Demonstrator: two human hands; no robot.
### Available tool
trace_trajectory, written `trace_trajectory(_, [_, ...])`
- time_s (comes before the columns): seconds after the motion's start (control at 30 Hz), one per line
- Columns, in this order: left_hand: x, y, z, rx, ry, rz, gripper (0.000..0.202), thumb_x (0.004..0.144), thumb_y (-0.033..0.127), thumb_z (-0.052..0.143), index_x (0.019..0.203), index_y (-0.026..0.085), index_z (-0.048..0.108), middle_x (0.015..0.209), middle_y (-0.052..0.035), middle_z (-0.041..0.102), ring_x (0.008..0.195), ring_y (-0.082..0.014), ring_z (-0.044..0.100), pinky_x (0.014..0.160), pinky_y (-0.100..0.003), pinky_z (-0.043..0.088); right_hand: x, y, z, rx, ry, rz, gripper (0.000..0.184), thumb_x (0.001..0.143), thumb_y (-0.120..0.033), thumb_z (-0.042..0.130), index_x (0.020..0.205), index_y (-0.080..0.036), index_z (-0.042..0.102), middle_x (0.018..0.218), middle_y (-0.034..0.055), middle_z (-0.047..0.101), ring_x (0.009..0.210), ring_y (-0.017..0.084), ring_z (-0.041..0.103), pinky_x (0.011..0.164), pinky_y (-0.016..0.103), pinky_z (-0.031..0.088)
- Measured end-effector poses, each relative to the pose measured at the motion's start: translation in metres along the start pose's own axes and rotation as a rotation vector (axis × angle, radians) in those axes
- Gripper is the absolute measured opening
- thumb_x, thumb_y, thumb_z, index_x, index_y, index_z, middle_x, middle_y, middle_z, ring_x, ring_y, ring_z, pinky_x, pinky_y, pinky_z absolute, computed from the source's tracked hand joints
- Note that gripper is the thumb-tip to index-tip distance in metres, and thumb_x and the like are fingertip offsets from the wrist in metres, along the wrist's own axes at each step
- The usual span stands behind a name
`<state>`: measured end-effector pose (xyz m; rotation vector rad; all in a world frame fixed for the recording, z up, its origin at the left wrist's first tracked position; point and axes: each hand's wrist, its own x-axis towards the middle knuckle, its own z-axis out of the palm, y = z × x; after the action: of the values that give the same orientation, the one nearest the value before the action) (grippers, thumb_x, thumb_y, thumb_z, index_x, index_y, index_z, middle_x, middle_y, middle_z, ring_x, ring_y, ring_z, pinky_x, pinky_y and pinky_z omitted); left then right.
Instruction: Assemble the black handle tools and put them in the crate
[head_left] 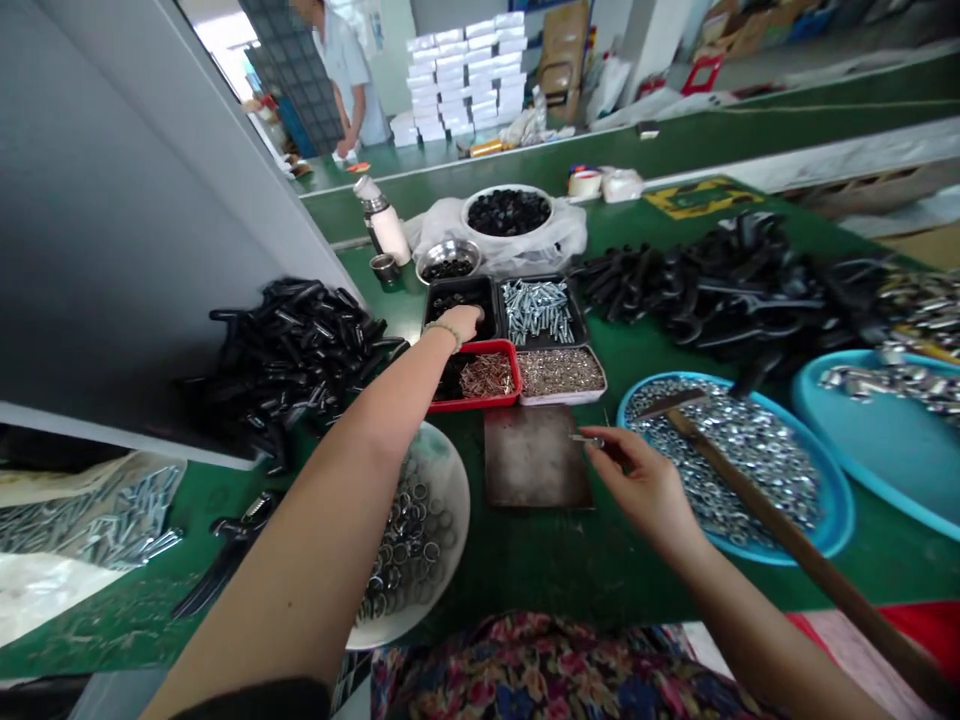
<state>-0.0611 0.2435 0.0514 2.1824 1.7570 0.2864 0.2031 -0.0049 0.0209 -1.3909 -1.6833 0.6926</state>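
My left hand (463,320) reaches over the black tray (491,292) of small black parts, its fingers mostly hidden inside. Pinched between the fingertips of my right hand (637,475) is a small silver bolt (589,439), held at the right edge of a square metal plate (536,460). Beside the black tray stands another one full of silver bolts (538,308). In front are a red tray (472,404) with copper-coloured pins and dark parts, and a white tray (562,398) of tiny metal pieces.
A hammer (757,500) lies across a blue basin (840,520) of nuts on the right. Metal rings fill part of a white basin (457,480) under my left arm. Black handles (300,350) are heaped at left, black parts (720,290) at right. Someone (352,80) stands across the table.
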Motion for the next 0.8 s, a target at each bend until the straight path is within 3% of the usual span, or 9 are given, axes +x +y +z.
trace_trajectory(0.07, [-0.012,0.003,-0.006,-0.017,0.049,-0.005,0.028,0.076,0.006,0.061,0.104,0.006,0.065,0.109,-0.0173,0.068,0.106,-0.0231,0.062,0.099,-0.035,0.044,0.005,-0.001,-0.003,0.020,0.032,0.014,0.020,0.087,-0.032,0.057,0.102,-0.022,0.066,0.087,0.0049,0.069,0.070,0.018,0.062,0.067,0.033,0.052])
trace_trajectory(0.13, [-0.037,0.015,-0.007,-0.227,0.110,-0.008,0.030,0.082,0.011,0.058,0.111,0.007,0.061,0.113,-0.0167,0.067,0.105,-0.0199,0.063,0.099,-0.034,0.045,0.014,-0.005,-0.001,0.062,0.077,-0.015,0.019,0.086,-0.032,0.058,0.101,-0.023,0.065,0.087,0.0042,0.069,0.072,0.018,0.063,0.068,0.033,0.052])
trace_trajectory(0.2, [-0.075,0.036,0.001,-0.705,0.100,-0.015,0.029,0.084,0.015,0.057,0.112,0.009,0.060,0.110,-0.0131,0.067,0.097,-0.0166,0.066,0.095,-0.034,0.048,0.023,-0.013,0.006,0.109,0.129,-0.073,0.017,0.086,-0.033,0.060,0.099,-0.024,0.064,0.090,0.0044,0.069,0.078,0.019,0.064,0.072,0.033,0.053])
trace_trajectory(0.27, [-0.120,0.060,0.014,-1.208,-0.053,-0.037,0.028,0.081,0.019,0.063,0.108,0.014,0.063,0.106,-0.0085,0.068,0.090,-0.0151,0.067,0.092,-0.037,0.051,0.029,-0.021,0.014,0.140,0.144,-0.131,0.016,0.085,-0.034,0.060,0.098,-0.024,0.063,0.092,0.0050,0.069,0.083,0.020,0.065,0.076,0.034,0.053])
trace_trajectory(0.37, [-0.179,0.087,0.037,-1.584,-0.142,-0.152,0.029,0.071,0.023,0.076,0.098,0.016,0.068,0.095,-0.0041,0.070,0.085,-0.0144,0.067,0.091,-0.036,0.052,0.029,-0.030,0.025,0.125,0.111,-0.176,0.014,0.085,-0.035,0.060,0.094,-0.024,0.063,0.086,0.0044,0.069,0.076,0.019,0.064,0.072,0.034,0.053])
trace_trajectory(0.47, [-0.211,0.100,0.052,-1.734,-0.058,-0.214,0.028,0.068,0.024,0.079,0.094,0.017,0.070,0.094,-0.0029,0.071,0.087,-0.0141,0.067,0.093,-0.035,0.051,0.021,-0.032,0.031,0.036,0.088,-0.235,0.010,0.085,-0.032,0.059,0.090,-0.024,0.063,0.077,0.0037,0.067,0.067,0.018,0.062,0.066,0.033,0.052])
trace_trajectory(0.63, [-0.228,0.108,0.064,-1.713,0.054,-0.137,0.035,0.067,0.022,0.079,0.100,0.018,0.069,0.101,-0.0035,0.072,0.096,-0.0159,0.066,0.098,-0.036,0.047,0.007,-0.024,0.036,-0.125,0.008,-0.389,0.012,0.086,-0.027,0.056,0.092,-0.022,0.065,0.082,0.0088,0.066,0.080,0.023,0.062,0.077,0.040,0.051])
trace_trajectory(0.73, [-0.241,0.105,0.070,-1.662,0.056,-0.116,0.037,0.067,0.022,0.079,0.103,0.018,0.069,0.100,-0.0044,0.072,0.097,-0.0181,0.066,0.100,-0.038,0.047,-0.003,-0.021,0.038,0.043,-0.103,-0.333,0.025,0.084,-0.031,0.060,0.107,-0.023,0.062,0.090,0.0080,0.065,0.085,0.022,0.060,0.081,0.040,0.050])
trace_trajectory(0.8, [-0.255,0.100,0.072,-1.687,0.012,-0.199,0.033,0.072,0.027,0.076,0.102,0.017,0.068,0.094,-0.0051,0.072,0.091,-0.0184,0.068,0.096,-0.040,0.049,-0.010,-0.019,0.040,0.312,-0.159,-0.160,0.039,0.082,-0.040,0.064,0.117,-0.025,0.057,0.091,0.0050,0.062,0.081,0.019,0.059,0.076,0.036,0.051])
